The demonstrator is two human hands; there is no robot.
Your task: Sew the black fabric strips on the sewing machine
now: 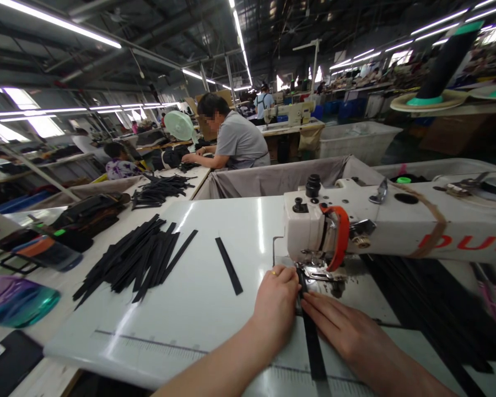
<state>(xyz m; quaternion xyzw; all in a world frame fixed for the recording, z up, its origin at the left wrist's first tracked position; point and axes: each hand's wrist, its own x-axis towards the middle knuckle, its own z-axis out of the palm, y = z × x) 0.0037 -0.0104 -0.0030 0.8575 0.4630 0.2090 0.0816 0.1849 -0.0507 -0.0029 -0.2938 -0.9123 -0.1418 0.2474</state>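
Black strip (312, 342) is being guided at the sewing machine (380, 215), its far end up at the metal foot (316, 273) and its near end running back over the printed ruler (161, 344) on the white table (206, 325). The left hand (276, 295) is curled in, fingers bunched against the strip's left edge right by the foot; whether it's actually pinched can't be told, since the thumb is hidden. The right hand (347, 331) is kept pretty flat, fingers stretched out together, with the strip touched at its right edge by the fingertips and nothing visibly gripped.

Off to the left, one loose strip (228, 266) is laid by itself, and a messy pile (136, 259) is heaped beyond it. More long black material (430, 314) is spread on the right under the machine's arm, near some pink-handled scissors (494, 298). Further back, a co-worker in grey (242, 138) can be seen bent over a table.
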